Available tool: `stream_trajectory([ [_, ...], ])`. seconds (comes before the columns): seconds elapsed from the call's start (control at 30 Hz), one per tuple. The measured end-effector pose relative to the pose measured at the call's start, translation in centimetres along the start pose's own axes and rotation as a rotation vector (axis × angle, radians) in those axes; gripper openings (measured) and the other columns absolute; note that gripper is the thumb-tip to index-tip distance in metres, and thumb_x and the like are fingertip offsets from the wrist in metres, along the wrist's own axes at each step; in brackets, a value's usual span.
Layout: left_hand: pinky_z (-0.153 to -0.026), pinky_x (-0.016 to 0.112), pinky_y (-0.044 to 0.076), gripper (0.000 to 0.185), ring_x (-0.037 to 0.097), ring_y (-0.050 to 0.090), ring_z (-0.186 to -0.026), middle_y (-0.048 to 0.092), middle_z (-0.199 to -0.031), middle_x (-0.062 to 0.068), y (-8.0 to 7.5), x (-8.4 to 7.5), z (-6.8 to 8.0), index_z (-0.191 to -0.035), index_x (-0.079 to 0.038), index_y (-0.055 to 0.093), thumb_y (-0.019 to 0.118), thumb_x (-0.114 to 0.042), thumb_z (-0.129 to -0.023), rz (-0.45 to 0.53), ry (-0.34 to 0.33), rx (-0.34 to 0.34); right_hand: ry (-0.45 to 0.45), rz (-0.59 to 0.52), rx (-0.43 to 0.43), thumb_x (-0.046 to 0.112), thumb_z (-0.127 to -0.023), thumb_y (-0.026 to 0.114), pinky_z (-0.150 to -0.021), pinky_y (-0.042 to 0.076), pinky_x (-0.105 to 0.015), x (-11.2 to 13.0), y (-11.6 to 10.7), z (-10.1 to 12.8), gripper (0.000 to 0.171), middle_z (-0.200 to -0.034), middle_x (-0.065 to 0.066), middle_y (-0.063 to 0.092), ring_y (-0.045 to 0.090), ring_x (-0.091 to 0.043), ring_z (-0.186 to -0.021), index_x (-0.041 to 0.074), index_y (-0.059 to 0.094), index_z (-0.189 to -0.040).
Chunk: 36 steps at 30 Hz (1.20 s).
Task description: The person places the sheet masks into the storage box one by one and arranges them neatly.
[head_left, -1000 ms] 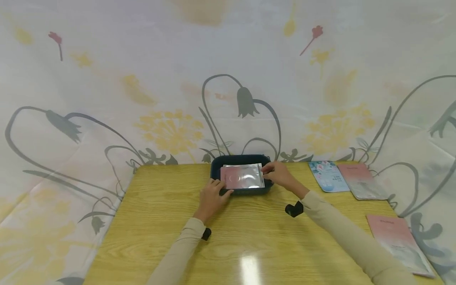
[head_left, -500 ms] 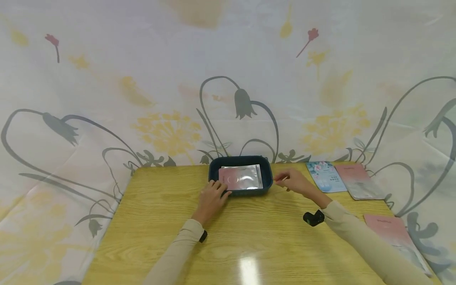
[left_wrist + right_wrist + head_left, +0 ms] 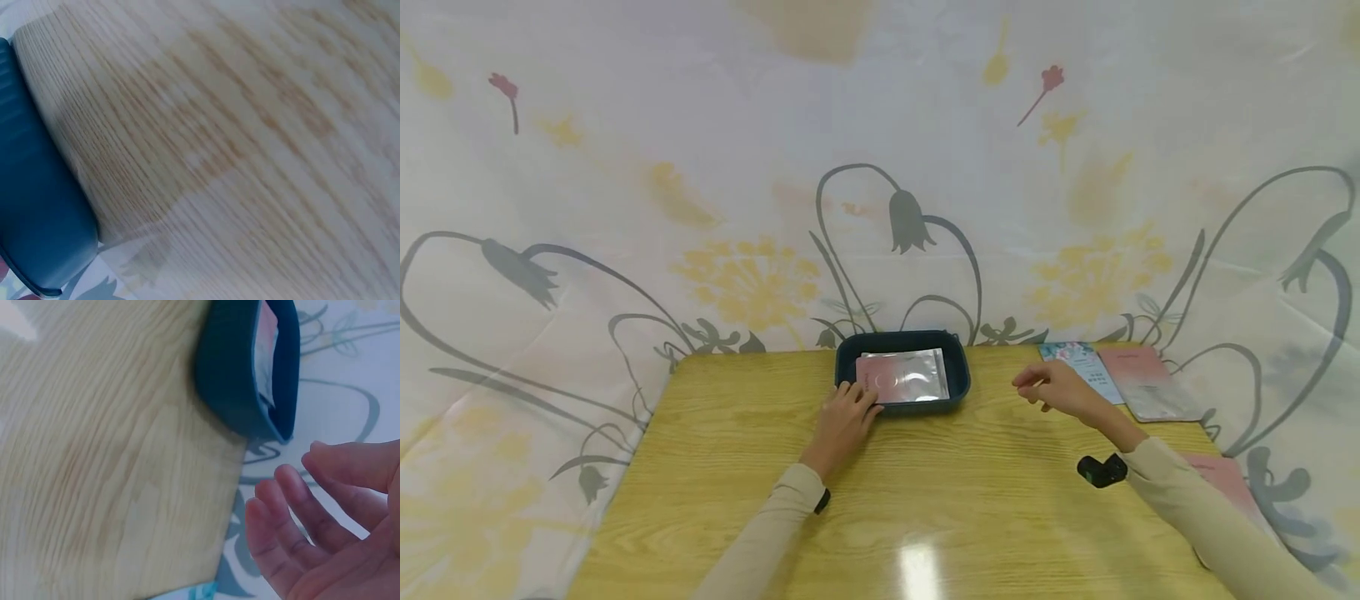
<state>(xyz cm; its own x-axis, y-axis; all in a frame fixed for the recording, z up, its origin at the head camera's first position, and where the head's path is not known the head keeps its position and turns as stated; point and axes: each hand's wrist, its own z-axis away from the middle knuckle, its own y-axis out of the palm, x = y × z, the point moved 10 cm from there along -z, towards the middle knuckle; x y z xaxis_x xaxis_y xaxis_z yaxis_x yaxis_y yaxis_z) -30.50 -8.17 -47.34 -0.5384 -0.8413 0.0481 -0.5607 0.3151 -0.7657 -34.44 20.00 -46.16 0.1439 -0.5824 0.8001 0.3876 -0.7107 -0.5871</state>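
A dark blue plastic basket stands at the table's back edge. Inside lies a pink and silver sachet, with the silver edge of another one showing beneath it. My left hand grips the basket's front left rim, fingers bent over it beside the sachet's pink end. In the left wrist view only the outer wall of the basket and bits of fingertip appear. Off to the basket's right, my right hand hovers over the table with loosely bent fingers and holds nothing; the right wrist view shows its fingers apart.
A blue floral sachet and a pink and silver sachet lie at the back right. Another pink sachet is partly hidden under the right sleeve. The wooden table meets a flower-printed cloth behind.
My right hand has let go of the sachet's silver end and moved right, away from the basket. The left hand keeps its place on the rim. The view has shifted slightly.
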Motion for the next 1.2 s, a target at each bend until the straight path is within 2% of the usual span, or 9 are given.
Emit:
stream_trajectory([
  [0.3,-0.065,0.036,0.038,0.017,0.021,0.044,-0.069,0.046,-0.076,0.004,0.0,-0.5,0.1,-0.087,-0.013,0.058,0.062,-0.028,-0.081,-0.020,0.014,0.028,0.042,-0.015,0.002,0.016,-0.088,0.054,-0.058,0.047,-0.035,-2.1,-1.9,2.8,0.028,-0.093,-0.013,0.057,0.053,-0.026,-0.076,-0.002,0.055,-0.109],
  [0.53,-0.069,0.039,0.041,0.015,0.022,0.045,-0.073,0.050,-0.079,0.003,0.8,-0.3,0.0,-0.089,-0.014,0.058,0.060,-0.027,-0.083,0.022,-0.005,0.084,0.069,0.028,-0.040,0.023,-0.088,0.054,-0.061,0.048,-0.037,-4.0,-3.9,4.7,0.032,-0.096,-0.017,0.056,0.053,-0.022,-0.076,-0.001,0.055,-0.109],
  [0.77,-0.074,0.043,0.045,0.017,0.020,0.045,-0.072,0.051,-0.081,0.002,1.0,-0.2,-0.2,-0.092,-0.014,0.060,0.057,-0.029,-0.085,0.034,-0.013,0.095,0.077,0.077,-0.082,0.026,-0.086,0.056,-0.063,0.047,-0.036,-5.3,-5.5,6.6,0.038,-0.105,-0.022,0.053,0.054,-0.029,-0.085,-0.003,0.053,-0.111],
  [1.0,-0.076,0.045,0.044,0.017,0.020,0.045,-0.071,0.052,-0.082,0.002,0.9,0.1,-0.3,-0.092,-0.013,0.062,0.059,-0.028,-0.084,0.066,-0.030,0.076,0.084,0.141,-0.097,0.027,-0.085,0.058,-0.062,0.044,-0.034,-6.1,-6.9,8.0,0.040,-0.102,-0.020,0.054,0.055,-0.025,-0.083,-0.004,0.053,-0.110],
  [1.2,-0.072,0.042,0.045,0.016,0.020,0.044,-0.069,0.053,-0.082,0.002,0.3,0.3,-0.2,-0.090,-0.012,0.062,0.059,-0.027,-0.084,0.098,-0.039,0.049,0.060,0.236,-0.107,0.021,-0.081,0.063,-0.065,0.047,-0.033,-6.8,-7.6,9.3,0.035,-0.100,-0.019,0.056,0.056,-0.032,-0.087,-0.003,0.057,-0.105],
])
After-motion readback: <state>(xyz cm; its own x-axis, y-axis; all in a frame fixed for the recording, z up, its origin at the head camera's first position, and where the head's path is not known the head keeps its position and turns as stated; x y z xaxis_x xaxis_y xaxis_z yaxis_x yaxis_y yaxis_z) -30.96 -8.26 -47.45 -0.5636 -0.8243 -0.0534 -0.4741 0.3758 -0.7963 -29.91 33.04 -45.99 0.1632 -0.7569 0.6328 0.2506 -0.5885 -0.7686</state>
